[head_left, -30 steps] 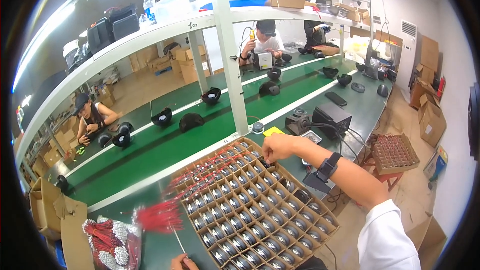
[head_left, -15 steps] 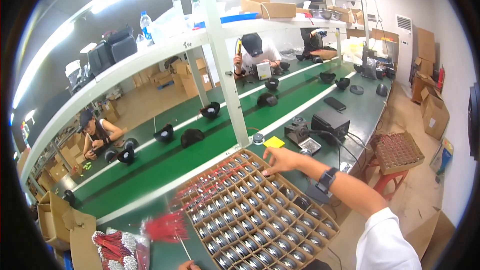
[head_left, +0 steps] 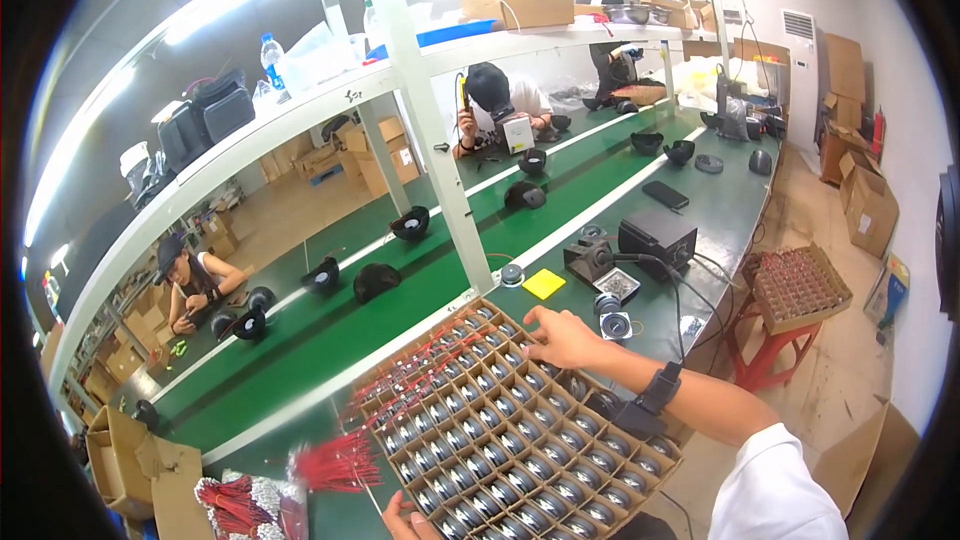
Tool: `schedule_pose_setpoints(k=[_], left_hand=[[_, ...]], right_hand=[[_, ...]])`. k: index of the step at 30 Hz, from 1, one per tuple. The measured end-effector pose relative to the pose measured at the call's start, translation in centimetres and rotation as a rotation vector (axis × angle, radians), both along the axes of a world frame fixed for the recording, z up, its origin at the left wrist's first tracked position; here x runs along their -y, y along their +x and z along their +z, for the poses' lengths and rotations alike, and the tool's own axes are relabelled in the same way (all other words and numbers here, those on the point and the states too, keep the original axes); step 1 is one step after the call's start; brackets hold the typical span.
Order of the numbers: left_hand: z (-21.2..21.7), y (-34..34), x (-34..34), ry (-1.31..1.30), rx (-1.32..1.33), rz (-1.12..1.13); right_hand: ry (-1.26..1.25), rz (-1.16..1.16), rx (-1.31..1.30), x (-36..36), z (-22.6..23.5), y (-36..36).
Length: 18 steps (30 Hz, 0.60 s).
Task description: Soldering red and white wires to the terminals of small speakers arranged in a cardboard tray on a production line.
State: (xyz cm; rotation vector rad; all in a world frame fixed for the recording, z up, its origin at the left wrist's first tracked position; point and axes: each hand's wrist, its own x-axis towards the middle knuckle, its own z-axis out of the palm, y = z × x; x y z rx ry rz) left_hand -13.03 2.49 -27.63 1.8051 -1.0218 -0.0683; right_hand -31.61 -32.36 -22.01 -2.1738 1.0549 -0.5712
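A divided cardboard tray (head_left: 650, 488) lies tilted across the bench, its cells filled with small round silver speakers (head_left: 515, 440) with dark rims. Red wires (head_left: 415, 368) trail over its far left cells. My right hand (head_left: 562, 338), with a dark watch on the wrist, grips the tray's far right side, fingers bent over the edge. At the near left corner my left hand (head_left: 402, 517) holds the tray's edge; the lower picture edge cuts it off. Beside that corner lies a bundle of red wires (head_left: 338, 460).
A green conveyor belt (head_left: 300, 325) carries black caps past a white post (head_left: 440, 160). Right of the post are a yellow pad (head_left: 544, 285), a black box-shaped device (head_left: 655, 240) and loose speakers (head_left: 614, 324). Another filled tray (head_left: 800, 288) rests on a red stool. Two co-workers sit across the belt.
My left hand has come up to the tray's corner from a thin pale stick or wire. My right hand has shifted slightly nearer me along the tray's edge. The view has shifted a little.
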Motion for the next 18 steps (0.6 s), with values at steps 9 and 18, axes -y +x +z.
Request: schedule_pose_setpoints(k=[9, 18], left_hand=[[0.4, 0.1, 0.3, -0.028, 0.089, -0.06], [0.5, -0.5, 0.5, -0.095, 0.124, -0.078]], right_hand=[[0.394, 0.4, 0.314, 0.3, -3.6, -3.7], [0.551, 0.432, 0.655, -1.0, -7.9, -3.7]])
